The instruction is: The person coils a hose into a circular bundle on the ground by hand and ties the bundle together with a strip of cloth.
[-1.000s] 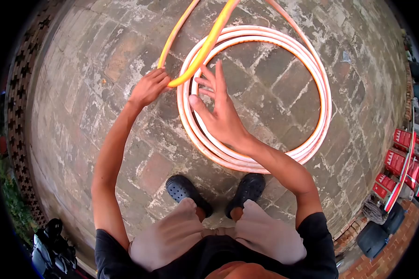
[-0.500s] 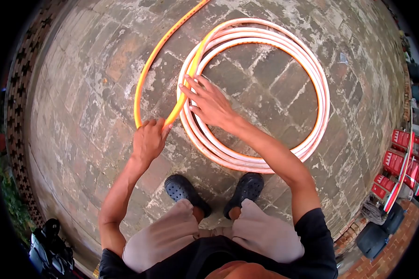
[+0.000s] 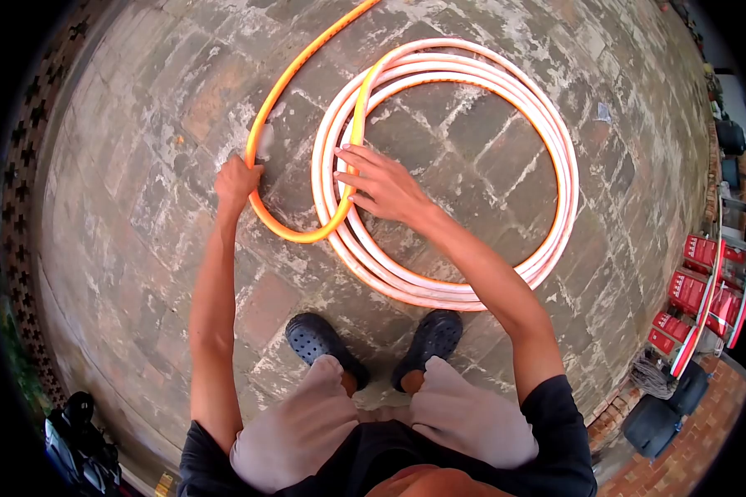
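We're looking straight down at a wide paved floor (image 3: 174, 91), its slabs worn and streaked with pale patches, and it fills nearly everything we see. On it lies the big one: a hose (image 3: 569, 182), pinkish white edged with orange, coiled in several turns just ahead of the person. From the coil's left side a loose orange length (image 3: 283, 80) bends down and around in a U, climbs past the left hand and leaves by the top edge. Below, we have light trousers (image 3: 472, 414), then, off to the right and well apart from the coil, stacked red boxes (image 3: 688, 291). Dark clogs (image 3: 433, 338) stand just short of the coil's near edge.

Now to the hands! The right hand (image 3: 385, 189) is over the coil's left side, its fingers (image 3: 365, 155) spread apart and laid across the orange stretch, so the hose runs right beneath them; whether their tips press on the paler turns too, we can't tell. Out at the far side of the U, the left hand (image 3: 237, 180) has its fingers clamped on the loose length, thumb across it, with hose showing above and below the grip
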The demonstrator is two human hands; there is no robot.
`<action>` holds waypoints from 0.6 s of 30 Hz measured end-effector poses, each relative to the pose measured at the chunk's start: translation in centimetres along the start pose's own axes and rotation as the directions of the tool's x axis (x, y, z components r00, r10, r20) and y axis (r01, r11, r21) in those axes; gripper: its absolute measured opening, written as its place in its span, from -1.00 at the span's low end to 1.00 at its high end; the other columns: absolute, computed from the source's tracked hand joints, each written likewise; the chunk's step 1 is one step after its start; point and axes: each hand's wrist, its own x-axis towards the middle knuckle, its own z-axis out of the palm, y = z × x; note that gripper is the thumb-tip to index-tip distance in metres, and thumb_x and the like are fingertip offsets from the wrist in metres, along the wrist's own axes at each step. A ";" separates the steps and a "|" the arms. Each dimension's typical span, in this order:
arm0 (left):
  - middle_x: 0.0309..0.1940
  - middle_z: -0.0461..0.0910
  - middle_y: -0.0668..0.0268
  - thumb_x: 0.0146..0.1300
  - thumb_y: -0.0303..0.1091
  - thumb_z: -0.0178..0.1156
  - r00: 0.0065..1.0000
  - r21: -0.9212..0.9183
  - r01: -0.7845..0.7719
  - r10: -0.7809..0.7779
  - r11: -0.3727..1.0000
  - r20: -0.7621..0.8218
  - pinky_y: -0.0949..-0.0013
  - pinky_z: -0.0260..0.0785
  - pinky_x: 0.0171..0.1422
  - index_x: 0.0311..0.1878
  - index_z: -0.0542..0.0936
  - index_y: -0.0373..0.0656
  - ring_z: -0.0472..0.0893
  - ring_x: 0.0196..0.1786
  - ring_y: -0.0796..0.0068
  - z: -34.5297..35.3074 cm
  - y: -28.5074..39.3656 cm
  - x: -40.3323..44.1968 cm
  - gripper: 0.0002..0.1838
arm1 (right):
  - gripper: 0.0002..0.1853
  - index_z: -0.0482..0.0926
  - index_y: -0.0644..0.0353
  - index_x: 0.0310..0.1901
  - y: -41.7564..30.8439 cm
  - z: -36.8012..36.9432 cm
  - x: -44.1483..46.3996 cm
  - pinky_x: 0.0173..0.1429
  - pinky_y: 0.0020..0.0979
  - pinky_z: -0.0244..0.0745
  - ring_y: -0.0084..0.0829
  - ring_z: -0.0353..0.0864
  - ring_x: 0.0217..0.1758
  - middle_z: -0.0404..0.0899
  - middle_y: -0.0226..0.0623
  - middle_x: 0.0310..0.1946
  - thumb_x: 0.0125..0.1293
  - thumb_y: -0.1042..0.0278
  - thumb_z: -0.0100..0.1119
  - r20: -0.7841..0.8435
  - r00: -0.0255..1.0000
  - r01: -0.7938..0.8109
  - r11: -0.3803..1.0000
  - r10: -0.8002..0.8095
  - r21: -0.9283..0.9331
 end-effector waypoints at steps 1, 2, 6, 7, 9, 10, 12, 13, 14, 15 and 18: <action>-0.21 0.76 0.02 0.30 -0.17 0.34 0.984 -0.052 0.052 -0.042 0.997 0.174 -0.13 0.63 0.02 0.00 0.61 -0.28 0.80 -0.06 -0.20 -1.1 -0.2 0.6 -0.63 | -0.41 0.68 0.10 0.32 0.2 -0.1 -0.1 0.62 -0.10 0.46 -0.13 0.36 0.65 0.43 -0.20 0.58 0.22 0.29 0.53 0.002 0.999 0.033 0.999 -0.033 0.007; -0.41 0.67 0.11 0.25 -0.19 0.33 0.975 -0.267 0.063 -0.002 0.962 0.223 0.04 0.56 -0.18 -0.17 0.57 -0.23 0.76 -0.25 0.07 -1.9 -0.6 1.0 -0.70 | -0.41 0.67 0.09 0.33 0.4 -0.1 -0.1 0.61 -0.11 0.48 -0.14 0.38 0.64 0.43 -0.20 0.58 0.22 0.31 0.52 0.004 0.998 0.067 0.998 -0.067 0.014; -0.46 0.31 0.43 0.30 -0.38 0.23 0.858 -0.915 0.401 0.337 0.029 0.387 0.41 0.20 -0.41 -0.13 0.47 -0.11 0.31 -0.48 0.56 -9.6 0.2 -3.1 -0.85 | -0.40 0.68 0.04 0.33 1.3 0.3 0.5 0.57 -0.12 0.54 -0.14 0.37 0.65 0.42 -0.23 0.59 0.21 0.34 0.55 -0.075 0.993 0.093 0.996 -0.092 0.016; -0.45 0.16 0.51 0.29 -0.48 0.20 0.803 -0.811 0.504 0.507 -0.295 0.315 0.48 0.08 -0.43 -0.12 0.45 -0.06 0.16 -0.49 0.66 -13.2 2.8 -5.8 -0.83 | -0.38 0.68 0.01 0.35 1.4 0.3 0.8 0.56 -0.12 0.55 -0.12 0.38 0.65 0.40 -0.23 0.60 0.20 0.35 0.56 -0.088 0.996 0.041 0.994 -0.032 0.102; -0.42 0.11 0.52 0.35 -0.56 0.18 0.669 -0.652 0.622 0.727 -0.434 0.155 0.53 0.01 -0.44 0.02 0.45 -0.15 0.10 -0.49 0.70 -16.6 5.8 -8.6 -0.78 | -0.36 0.68 -0.01 0.36 1.8 0.4 1.6 0.55 -0.13 0.56 -0.11 0.38 0.65 0.39 -0.23 0.61 0.19 0.36 0.58 -0.090 0.996 -0.002 0.983 0.019 0.185; -0.42 0.11 0.52 0.35 -0.56 0.18 0.674 -0.649 0.620 0.724 -0.442 0.151 0.53 0.01 -0.44 0.02 0.45 -0.15 0.10 -0.49 0.70 -18.3 7.6 -10.1 -0.78 | -0.34 0.67 -0.01 0.38 2.0 0.7 1.8 0.58 -0.12 0.53 -0.08 0.37 0.65 0.38 -0.22 0.62 0.19 0.36 0.59 -0.120 0.992 -0.009 0.978 0.035 0.206; -0.42 0.13 0.52 0.47 -0.49 0.19 0.593 -0.485 0.715 0.805 -0.504 0.038 0.53 0.01 -0.44 0.09 0.49 -0.22 0.07 -0.50 0.70 -20.9 11.0 -12.5 -0.80 | -0.32 0.65 0.01 0.40 2.0 0.7 2.2 0.65 -0.11 0.43 -0.02 0.34 0.67 0.36 -0.19 0.63 0.21 0.34 0.60 -0.163 0.986 -0.003 0.974 0.041 0.226; -0.42 0.13 0.52 0.47 -0.49 0.19 0.598 -0.483 0.710 0.801 -0.512 0.030 0.53 0.01 -0.44 0.09 0.49 -0.22 0.07 -0.50 0.70 -21.0 12.0 -12.9 -0.80 | -0.32 0.65 0.01 0.40 1.9 0.6 2.4 0.65 -0.11 0.43 -0.02 0.34 0.67 0.36 -0.19 0.63 0.21 0.34 0.60 -0.157 0.987 0.003 0.975 0.033 0.223; -0.43 0.12 0.52 0.51 -0.46 0.20 0.701 -0.422 0.640 0.713 -0.642 -0.021 0.51 -0.01 -0.44 0.07 0.52 -0.25 0.07 -0.50 0.69 -21.1 12.9 -13.0 -0.84 | -0.36 0.66 0.02 0.39 1.8 0.5 2.4 0.67 -0.10 0.39 -0.02 0.33 0.68 0.36 -0.18 0.63 0.24 0.41 0.55 -0.162 0.986 -0.004 0.976 0.040 0.217; -0.45 0.11 0.53 0.55 -0.43 0.20 0.792 -0.351 0.554 0.608 -0.755 -0.059 0.50 -0.03 -0.45 0.05 0.55 -0.29 0.06 -0.51 0.69 -21.1 13.4 -12.9 -0.85 | -0.40 0.66 0.04 0.38 1.6 0.5 2.2 0.69 -0.09 0.35 -0.01 0.32 0.68 0.36 -0.17 0.63 0.27 0.49 0.50 -0.167 0.985 -0.013 0.977 0.049 0.213; -0.50 0.07 0.54 0.59 -0.37 0.19 0.879 -0.234 0.447 0.473 -0.863 -0.065 0.48 -0.05 -0.44 -0.09 0.57 -0.32 0.04 -0.52 0.66 -19.8 12.0 -10.0 -0.83 | -0.31 0.56 0.07 0.48 1.7 0.1 0.8 0.70 -0.04 0.32 0.02 0.27 0.71 0.32 -0.12 0.65 0.29 0.64 0.37 -0.205 0.978 -0.007 0.991 0.034 0.131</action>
